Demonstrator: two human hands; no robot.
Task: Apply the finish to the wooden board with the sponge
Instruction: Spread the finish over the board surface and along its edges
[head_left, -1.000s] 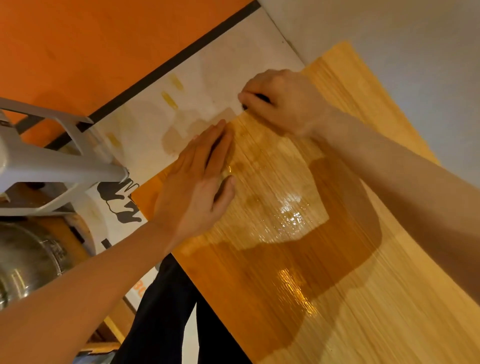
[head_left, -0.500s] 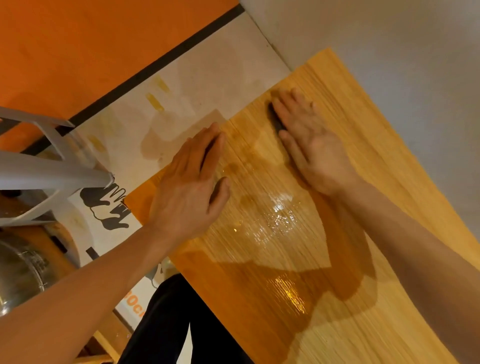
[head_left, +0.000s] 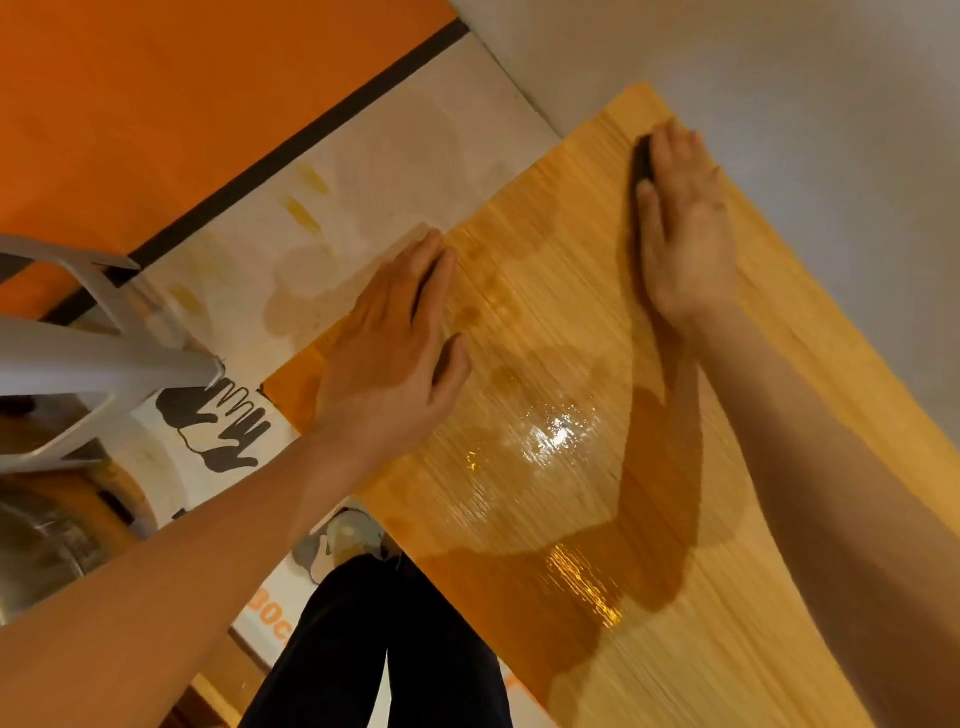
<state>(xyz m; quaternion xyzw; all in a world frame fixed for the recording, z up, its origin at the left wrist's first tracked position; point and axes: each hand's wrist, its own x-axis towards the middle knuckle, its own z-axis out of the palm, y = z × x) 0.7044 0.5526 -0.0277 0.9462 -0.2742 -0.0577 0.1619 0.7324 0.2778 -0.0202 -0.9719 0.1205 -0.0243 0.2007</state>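
Now the left hand lies flat with straight fingers on the near-left part of the long yellow wooden board, holding nothing. Farther right, the right hand presses flat on the small dark sponge near the board's far corner. The sponge's long side points away from the person, like the fingers on it, and the dry wood lies to its right.

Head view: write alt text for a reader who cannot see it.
A right hand presses a dark sponge flat near the far corner of a wooden board, while the left hand rests flat on the board's left edge. Wet finish glistens mid-board.
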